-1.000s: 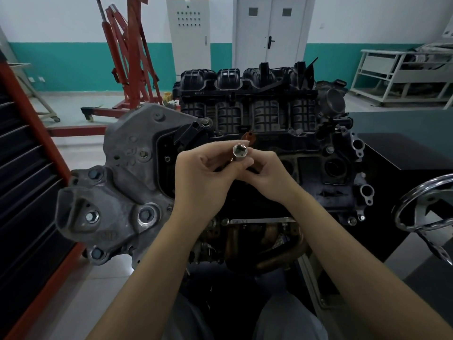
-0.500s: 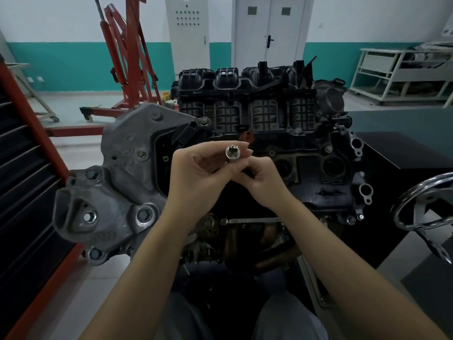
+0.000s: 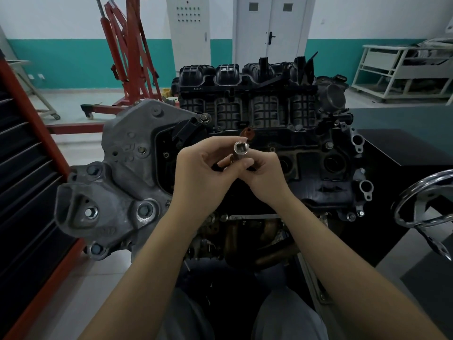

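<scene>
A short chrome socket points its square-drive end toward me in front of the engine. My left hand pinches the socket between thumb and fingers from the left. My right hand grips its lower part from the right, fingers curled. Most of the socket's body is hidden inside my fingers. The engine sits on a stand, its black intake manifold on top and a grey cast mounting bracket on its left end.
A black and red tool cabinet stands close on the left. A chrome handwheel sticks out at the right. A red engine hoist and a white rack stand farther back. My knees are below the engine.
Both hands with the socket have shifted slightly left and down in front of the engine. The fingers have turned the socket a little; the hold is the same.
</scene>
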The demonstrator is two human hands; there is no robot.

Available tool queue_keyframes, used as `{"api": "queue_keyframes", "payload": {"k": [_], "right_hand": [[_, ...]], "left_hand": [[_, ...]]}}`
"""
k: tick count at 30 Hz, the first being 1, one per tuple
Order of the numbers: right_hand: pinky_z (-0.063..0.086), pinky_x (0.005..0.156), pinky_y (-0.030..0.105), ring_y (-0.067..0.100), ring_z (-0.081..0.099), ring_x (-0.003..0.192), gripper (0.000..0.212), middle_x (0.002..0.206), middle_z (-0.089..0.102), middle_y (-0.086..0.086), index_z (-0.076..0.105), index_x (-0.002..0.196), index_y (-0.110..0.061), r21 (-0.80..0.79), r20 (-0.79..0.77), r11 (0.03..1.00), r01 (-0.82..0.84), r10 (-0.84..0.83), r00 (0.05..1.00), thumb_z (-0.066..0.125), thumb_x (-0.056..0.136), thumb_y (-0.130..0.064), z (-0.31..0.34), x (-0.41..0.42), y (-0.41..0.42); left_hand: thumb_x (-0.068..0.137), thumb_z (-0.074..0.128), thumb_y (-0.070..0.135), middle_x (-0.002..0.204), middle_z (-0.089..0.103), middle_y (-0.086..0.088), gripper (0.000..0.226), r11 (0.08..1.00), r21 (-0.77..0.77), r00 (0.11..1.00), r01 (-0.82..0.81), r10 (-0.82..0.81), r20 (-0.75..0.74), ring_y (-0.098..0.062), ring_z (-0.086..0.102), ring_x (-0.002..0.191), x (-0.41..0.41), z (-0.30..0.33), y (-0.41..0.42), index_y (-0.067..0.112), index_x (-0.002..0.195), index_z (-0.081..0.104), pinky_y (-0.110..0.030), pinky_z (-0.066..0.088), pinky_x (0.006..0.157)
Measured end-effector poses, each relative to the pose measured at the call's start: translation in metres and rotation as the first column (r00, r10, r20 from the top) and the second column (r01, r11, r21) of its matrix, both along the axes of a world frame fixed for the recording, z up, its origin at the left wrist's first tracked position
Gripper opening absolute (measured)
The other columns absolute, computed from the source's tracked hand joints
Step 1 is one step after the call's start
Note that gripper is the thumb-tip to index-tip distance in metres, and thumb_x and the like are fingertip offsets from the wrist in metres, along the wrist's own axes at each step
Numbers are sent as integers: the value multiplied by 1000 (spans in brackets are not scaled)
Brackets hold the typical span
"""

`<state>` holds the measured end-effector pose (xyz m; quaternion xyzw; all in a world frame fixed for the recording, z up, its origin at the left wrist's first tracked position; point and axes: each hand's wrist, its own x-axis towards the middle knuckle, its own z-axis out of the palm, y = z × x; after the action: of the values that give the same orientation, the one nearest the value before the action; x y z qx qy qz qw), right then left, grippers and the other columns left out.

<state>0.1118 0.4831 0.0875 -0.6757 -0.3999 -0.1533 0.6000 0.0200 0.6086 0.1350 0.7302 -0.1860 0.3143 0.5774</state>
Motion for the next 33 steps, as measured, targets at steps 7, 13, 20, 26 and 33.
{"api": "queue_keyframes", "payload": {"k": [7,13,20,26,33], "right_hand": [[52,82,26,12,68,91,19,94,70,3,66,102,-7,-28,52,999,-46,48,997,64,85,1,2,-1,-1],[56,79,33,20,70,86,17,88,71,12,69,95,1,48,-9,998,-29,29,1000,68,80,9,1,-1,-2],[50,82,21,5,67,93,28,93,71,-13,64,107,-13,16,-7,995,-100,100,995,62,85,5,4,-3,-2],[55,80,35,20,70,86,15,87,72,7,71,94,-7,21,-1,1000,-17,17,1000,70,81,1,1,-2,1],[48,80,16,3,67,92,24,92,71,-19,64,104,-18,25,5,996,-87,87,996,66,84,-5,2,-3,-1]], "left_hand": [[79,73,-4,97,74,-3,32,999,-46,1000,4,-4,10,-14,71,94,-2,1,-1,15,104,70,-33,56,87],[72,81,3,90,73,1,24,993,76,996,-92,90,20,-11,70,88,-1,1,-2,13,93,73,-31,57,83],[79,72,-5,95,73,-2,29,1000,17,999,-25,25,19,-15,70,94,-2,-2,-2,15,99,71,-34,56,87],[72,82,5,86,73,-1,21,985,80,986,-152,146,82,-10,70,85,-1,-3,-5,8,92,74,-24,55,79],[77,76,2,92,74,2,29,1000,9,1000,8,-8,8,-10,71,89,-2,2,-8,14,104,71,-25,56,83]]}}
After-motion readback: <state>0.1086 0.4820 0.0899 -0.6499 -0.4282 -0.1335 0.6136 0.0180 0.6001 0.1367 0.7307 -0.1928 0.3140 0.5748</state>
